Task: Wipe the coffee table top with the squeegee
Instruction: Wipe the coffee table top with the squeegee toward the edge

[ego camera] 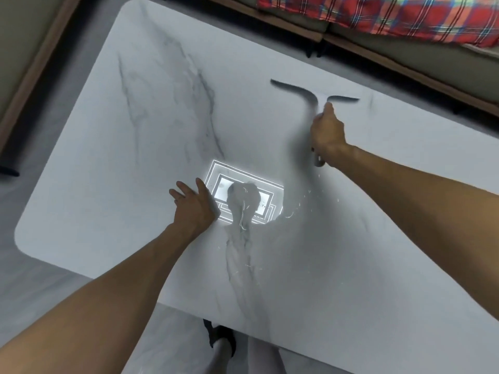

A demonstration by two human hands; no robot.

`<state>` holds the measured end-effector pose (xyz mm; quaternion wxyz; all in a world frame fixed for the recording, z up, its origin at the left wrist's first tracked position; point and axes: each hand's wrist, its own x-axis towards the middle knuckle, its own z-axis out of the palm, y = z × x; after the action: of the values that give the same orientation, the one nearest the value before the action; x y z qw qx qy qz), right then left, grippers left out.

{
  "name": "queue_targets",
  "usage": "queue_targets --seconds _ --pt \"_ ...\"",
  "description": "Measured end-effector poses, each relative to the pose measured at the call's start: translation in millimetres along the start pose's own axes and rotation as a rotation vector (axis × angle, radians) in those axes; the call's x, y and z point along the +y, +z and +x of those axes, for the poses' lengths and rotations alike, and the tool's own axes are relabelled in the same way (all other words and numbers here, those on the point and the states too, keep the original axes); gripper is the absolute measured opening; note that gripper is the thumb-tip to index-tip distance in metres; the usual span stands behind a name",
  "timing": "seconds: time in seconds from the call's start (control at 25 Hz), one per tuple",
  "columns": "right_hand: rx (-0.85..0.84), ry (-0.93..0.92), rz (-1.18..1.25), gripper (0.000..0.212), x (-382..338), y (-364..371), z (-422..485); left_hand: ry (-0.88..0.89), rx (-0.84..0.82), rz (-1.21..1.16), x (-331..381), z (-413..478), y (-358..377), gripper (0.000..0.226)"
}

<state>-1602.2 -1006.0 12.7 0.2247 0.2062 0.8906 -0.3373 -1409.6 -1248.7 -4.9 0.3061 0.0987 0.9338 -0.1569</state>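
Observation:
The coffee table (108, 163) has a glossy white marble top with grey veins and rounded corners. My right hand (328, 132) grips the handle of a grey T-shaped squeegee (297, 90), whose blade lies across the far right part of the top. The blade looks blurred. My left hand (193, 205) rests flat on the table near the middle, fingers spread, holding nothing. Thin streaks and droplets (291, 211) of water glint on the surface between my two arms.
A sofa base (378, 47) with a red plaid blanket (391, 14) runs along the far side of the table. A bright reflection of a ceiling light (264, 190) shows on the top. My legs (243, 354) stand at the near edge on grey floor.

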Motion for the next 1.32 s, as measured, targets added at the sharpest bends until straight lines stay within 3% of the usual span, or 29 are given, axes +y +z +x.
queue_targets --seconds 0.08,0.24,0.28,0.4,0.52,0.68,0.88,1.04,1.16,1.32 --pt "-0.018 -0.094 -0.128 0.051 11 22 -35 -0.011 0.027 0.014 1 -1 6 0.039" --pt "-0.222 -0.452 -0.380 0.053 73 36 -129 -0.012 0.059 -0.198 -5 -4 9 0.057" --pt "-0.272 -0.478 -0.423 0.055 90 31 -146 -0.058 -0.003 -0.235 -8 -11 5 0.060" --pt "-0.306 -0.451 -0.616 0.051 146 4 -169 -0.107 0.054 -0.493 -12 -17 29 0.051" --pt "-0.213 -0.391 -0.767 0.046 189 -40 -189 -0.169 0.072 -0.803 -7 -55 44 0.044" --pt "-0.131 -0.369 -0.774 0.041 181 -60 -209 -0.240 0.116 -1.092 -4 -103 52 0.044" --pt "-0.343 -0.680 -0.665 0.039 100 68 -240 -0.505 0.120 -1.188 -29 -131 96 0.059" --pt "-0.508 -0.828 -0.708 0.040 87 152 -265 -0.527 0.089 -1.088 -28 -145 126 0.064" --pt "-0.465 -0.793 -0.702 0.039 132 116 -251 -0.450 0.100 -1.030 2 -152 128 0.060" --pt "-0.349 -0.608 -0.783 0.040 213 3 -220 -0.338 0.117 -1.003 56 -156 107 0.053"
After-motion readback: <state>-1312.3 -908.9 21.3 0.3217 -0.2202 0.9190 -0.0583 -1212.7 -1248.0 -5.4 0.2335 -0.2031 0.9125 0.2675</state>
